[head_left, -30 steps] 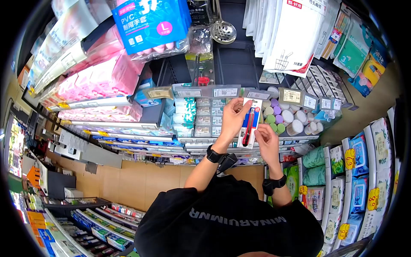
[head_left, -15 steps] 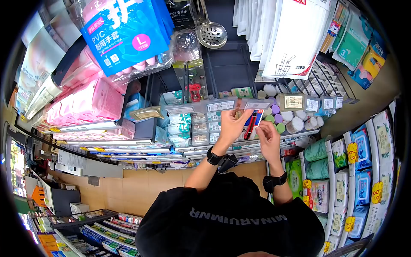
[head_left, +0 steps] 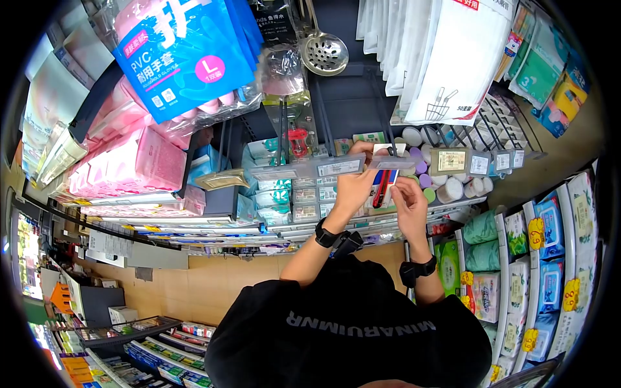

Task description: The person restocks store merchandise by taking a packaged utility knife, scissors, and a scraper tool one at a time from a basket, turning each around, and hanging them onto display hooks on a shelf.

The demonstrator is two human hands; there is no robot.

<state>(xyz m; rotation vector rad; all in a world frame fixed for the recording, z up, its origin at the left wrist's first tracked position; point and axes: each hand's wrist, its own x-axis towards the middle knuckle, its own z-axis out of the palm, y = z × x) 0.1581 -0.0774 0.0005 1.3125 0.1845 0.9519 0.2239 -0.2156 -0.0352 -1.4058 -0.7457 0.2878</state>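
A slim red-and-black tool on a blue-and-white card [head_left: 383, 189] hangs between my hands, just below a clear price-label holder [head_left: 396, 163] on a hook. My left hand [head_left: 352, 193] is closed at the card's left side. Its fingertips reach up behind the label holders and are partly hidden. On the other side, my right hand [head_left: 411, 202] has curled fingers pinching the card's right edge. The tool's exact kind is too small to make out. Another label holder [head_left: 339, 166] lies against my left fingers.
Blue glove packs [head_left: 187, 58] hang at upper left, beside a slotted metal ladle [head_left: 325, 53]. White packs [head_left: 446, 71] hang at upper right. Small round tubs [head_left: 451, 190] and boxed goods [head_left: 305, 195] line the shelf below. Wipes packs [head_left: 551, 223] fill the right-hand shelves.
The card has moved up under the label holder, which covers more of its top. My left fingers have shifted higher behind the holders. My right hand stays at the card's edge.
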